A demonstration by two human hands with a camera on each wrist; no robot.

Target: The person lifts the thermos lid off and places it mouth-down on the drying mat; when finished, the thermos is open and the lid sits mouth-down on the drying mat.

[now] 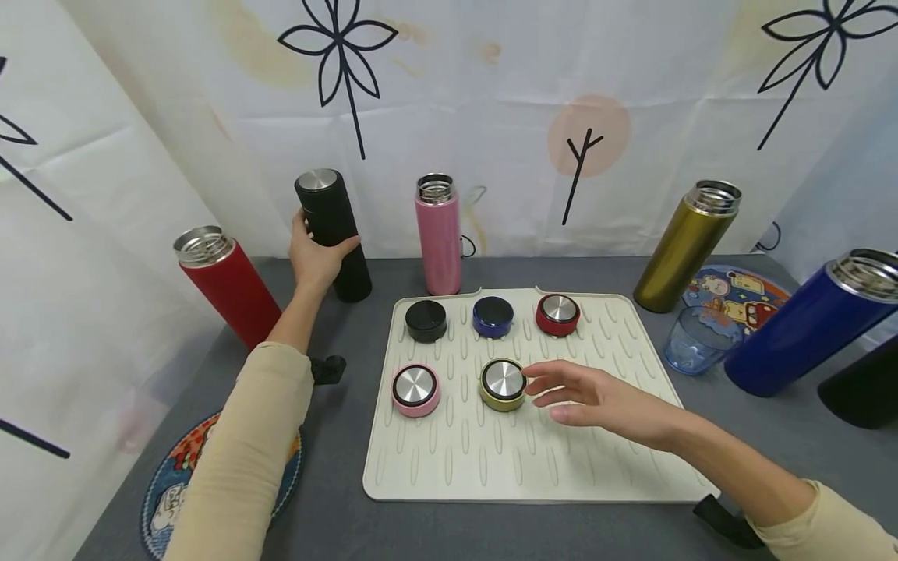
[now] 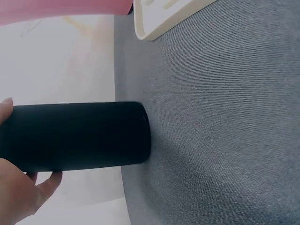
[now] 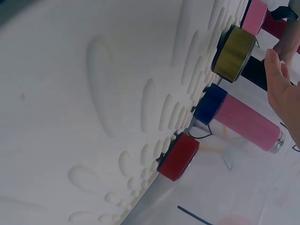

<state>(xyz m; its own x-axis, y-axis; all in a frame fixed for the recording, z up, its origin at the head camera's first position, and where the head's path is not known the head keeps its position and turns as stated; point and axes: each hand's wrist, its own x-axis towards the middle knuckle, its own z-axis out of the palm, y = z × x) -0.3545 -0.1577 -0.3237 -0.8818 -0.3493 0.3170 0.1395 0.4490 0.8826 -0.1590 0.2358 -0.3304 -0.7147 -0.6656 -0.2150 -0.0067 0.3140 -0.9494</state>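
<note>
My left hand [image 1: 319, 253] grips a black insulated bottle [image 1: 333, 234] round its upper half, thumb across the near side. A flat silver disc tops this bottle, and in the left wrist view its lower end [image 2: 126, 133] meets the grey table. Over the white ribbed mat, my right hand [image 1: 589, 397] reaches with loosely extended fingers and holds nothing. Its fingertips are close beside a gold lid [image 1: 503, 384]; the right wrist view shows a gap to that lid [image 3: 234, 54]. A pink lid [image 1: 415, 389], black lid [image 1: 425, 320], blue lid [image 1: 493, 316] and red lid [image 1: 557, 314] also lie there.
Lidless red [image 1: 231, 284], pink [image 1: 439, 238], gold [image 1: 687, 245] and blue [image 1: 807, 327] bottles stand around the mat [image 1: 561, 475]. At right are a clear glass [image 1: 701, 343], a patterned plate [image 1: 744, 284] and a dark cylinder [image 1: 866, 386]. Another patterned plate [image 1: 164, 483] lies under my left forearm.
</note>
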